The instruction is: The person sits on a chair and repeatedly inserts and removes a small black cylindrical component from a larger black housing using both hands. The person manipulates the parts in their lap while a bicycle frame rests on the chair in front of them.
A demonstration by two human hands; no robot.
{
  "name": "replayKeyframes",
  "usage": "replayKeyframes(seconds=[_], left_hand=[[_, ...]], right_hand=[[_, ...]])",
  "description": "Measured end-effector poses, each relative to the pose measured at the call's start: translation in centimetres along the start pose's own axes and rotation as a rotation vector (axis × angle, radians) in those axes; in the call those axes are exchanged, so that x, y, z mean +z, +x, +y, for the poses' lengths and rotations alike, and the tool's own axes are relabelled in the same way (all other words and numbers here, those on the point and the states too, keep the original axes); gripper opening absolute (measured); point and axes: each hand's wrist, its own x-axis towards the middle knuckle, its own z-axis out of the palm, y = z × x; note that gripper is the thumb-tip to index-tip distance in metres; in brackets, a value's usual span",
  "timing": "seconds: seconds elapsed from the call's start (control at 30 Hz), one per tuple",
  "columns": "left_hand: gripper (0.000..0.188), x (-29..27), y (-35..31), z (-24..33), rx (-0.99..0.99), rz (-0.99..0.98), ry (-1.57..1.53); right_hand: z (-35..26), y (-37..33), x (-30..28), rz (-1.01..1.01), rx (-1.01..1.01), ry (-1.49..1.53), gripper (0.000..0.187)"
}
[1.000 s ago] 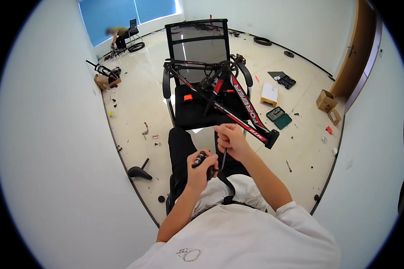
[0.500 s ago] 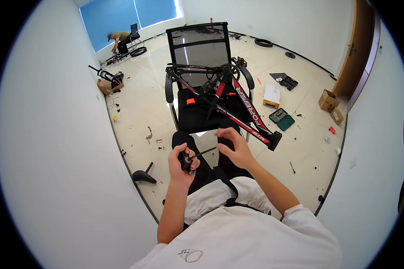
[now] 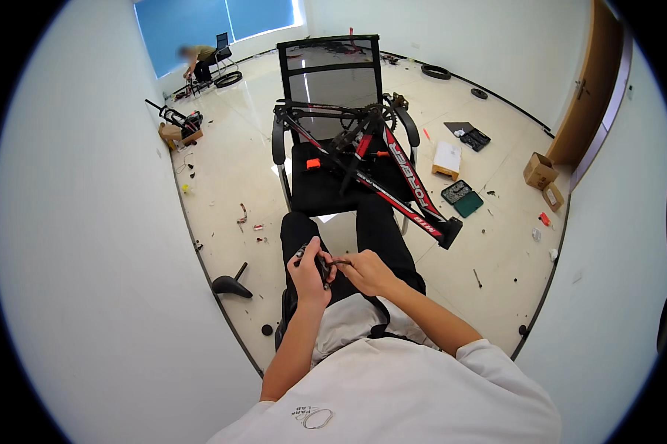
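Note:
My left hand [image 3: 310, 277] is wrapped round a small black metal bike part [image 3: 323, 271]; its exact kind is hidden by my fingers. A thin dark rod [image 3: 341, 262] runs from that part to my right hand [image 3: 370, 273], whose fingers are closed on its outer end. Both hands are close together above my lap. In front of them, a black and red bicycle frame [image 3: 391, 198] with its crankset lies across the seat and armrests of a black mesh chair [image 3: 326, 194]. An orange item [image 3: 313, 163] rests on the seat.
A bike saddle [image 3: 232, 286] lies on the floor at left, near a fork and boxes [image 3: 172, 133]. To the right are a green tool case [image 3: 463, 198], a black case [image 3: 475, 138] and cardboard boxes [image 3: 540, 170]. Another person [image 3: 198, 61] bends over parts at the far left.
My right hand has come down and in, from loosely parted fingers at the rod to a closed grip on it. My left hand has turned and shifted slightly right with the black part.

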Motion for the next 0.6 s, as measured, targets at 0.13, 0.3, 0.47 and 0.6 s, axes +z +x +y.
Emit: replayKeyframes(seconds=[0.13,0.3,0.47,0.6], left_hand=[[0.03,0.4,-0.1,0.4,0.13,-0.109,0.104],[0.024,0.8,-1.0,1.1,0.403,-0.323,0.348],[0.024,0.4,-1.0,-2.3,0.417,-0.482,0.697],[0.022,0.6,-1.9,-4.7,0.392,-0.441,0.661]], right_hand=[[2.0,0.0,0.0,0.066,0.021,0.402,0.018],[5.6,1.5,0.6,0.155,0.414,1.175,0.033],[2.0,1.4,-3.3,-0.027,0.628,1.703,0.035],[-0.6,2.3,-6.4,0.045,0.569,1.523,0.041]])
